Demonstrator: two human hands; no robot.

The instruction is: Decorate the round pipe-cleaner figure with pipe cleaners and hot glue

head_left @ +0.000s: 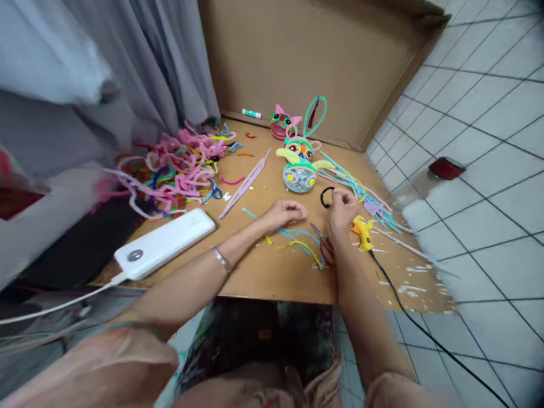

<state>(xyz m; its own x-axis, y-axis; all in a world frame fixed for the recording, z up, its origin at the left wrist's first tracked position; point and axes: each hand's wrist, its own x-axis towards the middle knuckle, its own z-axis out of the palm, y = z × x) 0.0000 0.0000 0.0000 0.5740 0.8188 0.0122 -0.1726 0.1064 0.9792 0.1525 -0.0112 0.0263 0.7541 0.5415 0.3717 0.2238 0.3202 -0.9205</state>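
Observation:
My right hand (344,208) pinches a black pipe cleaner (326,197) bent into an open curve. To its left, my left hand (285,214) is closed low over the table, fingers curled together; whatever they may hold is hidden. Scissors with red handles (325,247) lie beside my right wrist. Blue pipe cleaner pieces (301,232) and a yellow piece (297,243) lie under and near my left hand. Beyond both hands stands a figure (300,177) with a clear round body, yellow arms, a decorated head and a tall turquoise loop.
A yellow glue gun (363,232) with a black cord lies right of my right hand. Pipe cleaner bundles (374,207) lie behind it. At left are a white power bank (165,243) and a tangled pink heap (182,164). A pink-eared head (280,124) and a glue stick (251,113) sit behind.

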